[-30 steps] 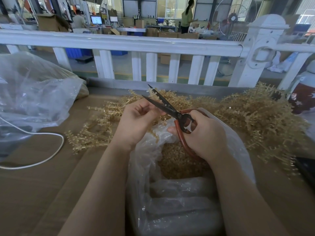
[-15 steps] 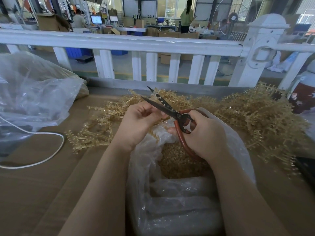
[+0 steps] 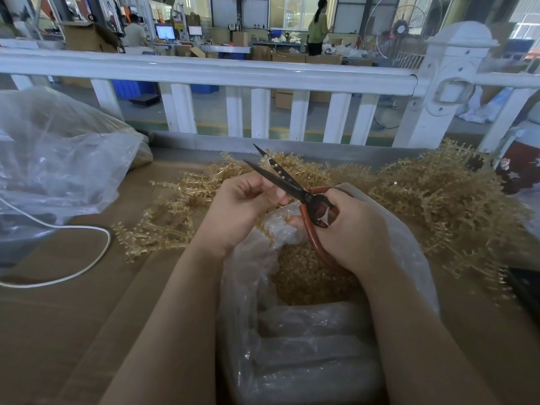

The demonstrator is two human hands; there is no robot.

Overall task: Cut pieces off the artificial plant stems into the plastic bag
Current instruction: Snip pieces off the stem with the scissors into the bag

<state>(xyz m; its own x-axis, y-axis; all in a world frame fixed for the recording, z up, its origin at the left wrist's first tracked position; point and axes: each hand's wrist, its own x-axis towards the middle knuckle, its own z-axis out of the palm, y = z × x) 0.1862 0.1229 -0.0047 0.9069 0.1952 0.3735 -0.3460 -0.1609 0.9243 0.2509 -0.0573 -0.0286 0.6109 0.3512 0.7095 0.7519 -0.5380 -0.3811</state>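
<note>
Plastic bag [image 3: 306, 346] was seen nearest the camera, open-mouthed between the two forearms, resting on the cardboard-covered table [image 3: 73, 331]. Cut pieces [image 3: 304, 276] were piled inside it, below the hands.

Right hand [image 3: 350, 229] was curled tight round the red handles of the scissors [image 3: 295, 190], directly above the bag mouth. Blades were held apart, tips pointed up and away to the left.

Left hand [image 3: 242, 209] was positioned just left of the blades, fingers bent in; a thin pale stem [image 3: 270, 166] was pinched between fingertips and thumb, touching the lower blade. The stem was run up between the open blades, its tip sticking out near the upper blade's point. Exact finger contact was partly hidden by the blade.

Loose pile of artificial plant stems [image 3: 438, 200] was spread across the table behind and to the right of the bag, with a smaller clump extending left behind the left hand.

A white cable [image 3: 87, 267] was looped on the table at left. A second, larger clear bag [image 3: 58, 159] was slumped at far left.

A white railing [image 3: 204, 71] was run along the table's far edge. Beyond it: factory floor, cardboard boxes, monitors, a person [image 3: 317, 30] standing at a bench.
</note>
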